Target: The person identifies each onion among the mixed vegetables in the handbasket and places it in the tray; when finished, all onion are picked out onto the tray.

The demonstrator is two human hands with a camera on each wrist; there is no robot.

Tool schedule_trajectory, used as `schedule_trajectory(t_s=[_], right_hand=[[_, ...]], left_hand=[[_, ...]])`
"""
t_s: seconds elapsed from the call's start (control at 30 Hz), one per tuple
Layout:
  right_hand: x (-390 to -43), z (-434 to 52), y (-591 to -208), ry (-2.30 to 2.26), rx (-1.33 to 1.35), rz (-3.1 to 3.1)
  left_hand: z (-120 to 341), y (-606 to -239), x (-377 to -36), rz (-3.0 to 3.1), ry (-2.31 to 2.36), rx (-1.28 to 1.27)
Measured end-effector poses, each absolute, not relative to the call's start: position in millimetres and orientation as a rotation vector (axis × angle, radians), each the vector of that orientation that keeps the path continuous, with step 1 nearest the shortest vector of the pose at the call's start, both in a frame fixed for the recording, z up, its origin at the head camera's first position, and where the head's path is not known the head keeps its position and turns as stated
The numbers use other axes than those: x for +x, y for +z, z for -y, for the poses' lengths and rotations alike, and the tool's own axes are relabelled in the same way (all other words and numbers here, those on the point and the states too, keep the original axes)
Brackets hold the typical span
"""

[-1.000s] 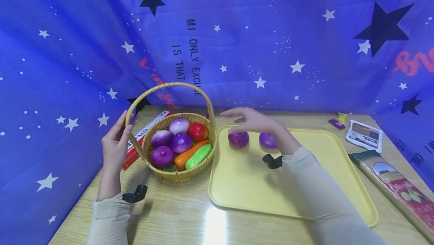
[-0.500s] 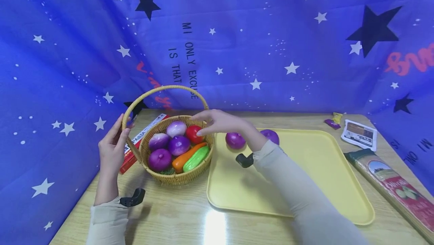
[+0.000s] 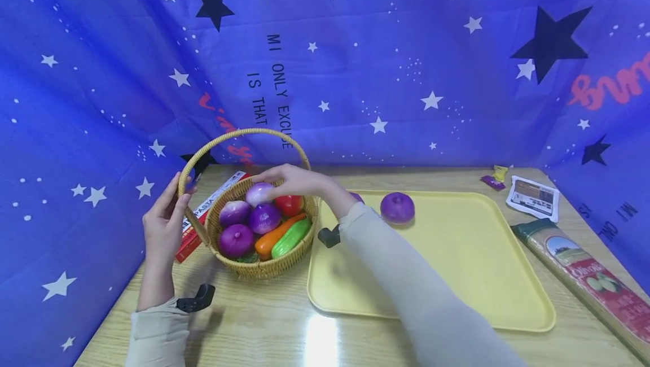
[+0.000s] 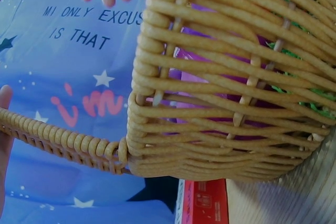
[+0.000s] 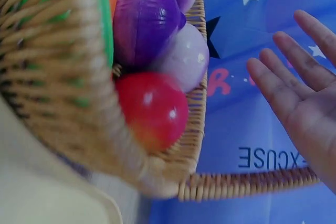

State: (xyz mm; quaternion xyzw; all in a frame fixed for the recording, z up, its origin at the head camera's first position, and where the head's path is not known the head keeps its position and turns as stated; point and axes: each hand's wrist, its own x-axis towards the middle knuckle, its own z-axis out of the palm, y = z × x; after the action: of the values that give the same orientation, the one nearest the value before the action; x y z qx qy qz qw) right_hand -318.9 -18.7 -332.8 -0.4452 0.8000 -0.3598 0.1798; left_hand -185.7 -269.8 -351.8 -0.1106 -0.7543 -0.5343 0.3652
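A wicker basket (image 3: 269,269) stands at the left of the table. It holds several purple onions (image 3: 236,241), a whitish-purple onion (image 3: 260,192), a red tomato (image 3: 289,205), an orange carrot (image 3: 279,236) and a green cucumber (image 3: 291,239). My left hand (image 3: 165,220) grips the left side of the basket's arched handle (image 4: 68,140), thumb in front. Over the far part of the basket, my right hand (image 3: 297,182) overlaps the whitish onion in the head view. The right wrist view shows its fingers (image 5: 286,90) spread, palm bare, apart from the vegetables.
A yellow tray (image 3: 431,288) lies right of the basket, bearing a purple onion (image 3: 398,208) and another mostly behind my right wrist. A red pasta box (image 3: 189,244) is behind the basket. Wrapped candies (image 3: 496,177), a white packet (image 3: 533,197) and an Olivoila package (image 3: 584,276) lie right.
My right hand has moved left from over the tray to over the basket, uncovering one purple onion on the tray. The left hand keeps its hold on the handle.
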Motion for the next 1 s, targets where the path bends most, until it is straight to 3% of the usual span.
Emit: schedule_trajectory(t_s=[0.57,1.0], right_hand=[[-340,50,-361,-1.065,-1.201,-2.180],[-351,56,-359,-1.241,-1.132,-2.141]], left_hand=[[283,-369,-199,1.913,-1.413,-0.271],[283,-369,-201,1.917,-1.412,-0.263]])
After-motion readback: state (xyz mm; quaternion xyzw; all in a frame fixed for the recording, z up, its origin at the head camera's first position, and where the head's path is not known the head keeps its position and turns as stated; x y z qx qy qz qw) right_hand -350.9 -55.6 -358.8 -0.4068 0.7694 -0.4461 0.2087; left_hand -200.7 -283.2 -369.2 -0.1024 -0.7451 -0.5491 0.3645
